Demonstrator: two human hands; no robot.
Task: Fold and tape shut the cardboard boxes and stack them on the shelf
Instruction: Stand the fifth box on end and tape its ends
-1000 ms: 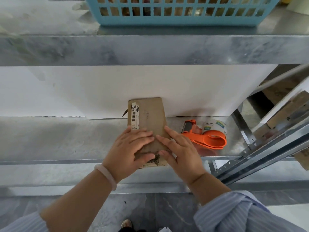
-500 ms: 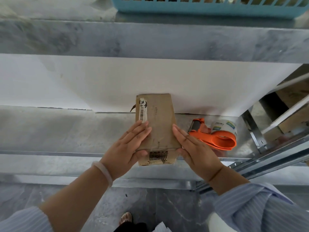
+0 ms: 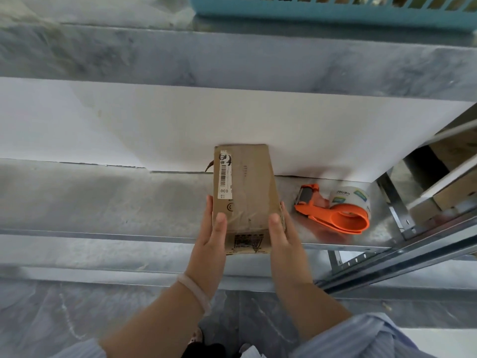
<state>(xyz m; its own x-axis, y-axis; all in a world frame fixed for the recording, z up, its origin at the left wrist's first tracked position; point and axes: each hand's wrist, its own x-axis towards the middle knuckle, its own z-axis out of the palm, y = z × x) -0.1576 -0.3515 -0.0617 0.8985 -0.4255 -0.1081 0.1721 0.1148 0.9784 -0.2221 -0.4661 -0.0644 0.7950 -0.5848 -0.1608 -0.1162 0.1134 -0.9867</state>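
A small brown cardboard box (image 3: 245,187), taped along its top and bearing a barcode label, lies on the metal shelf (image 3: 103,202) with its far end against a white panel. My left hand (image 3: 209,244) lies flat along the box's left side, its thumb on the top face. On the right side my right hand (image 3: 284,244) does the same, fingers straight and thumb on top. The box's near end overhangs the shelf's front edge a little. An orange tape dispenser (image 3: 335,213) with a roll of clear tape lies on the shelf just right of the box.
A white panel (image 3: 154,125) backs the shelf. The shelf above carries a blue plastic basket (image 3: 335,9). Metal uprights and more cardboard boxes (image 3: 454,192) stand at the right. Grey floor shows below.
Both hands have slid off the top of the box to its left and right sides, leaving only the thumbs on top. The view has tilted down slightly.
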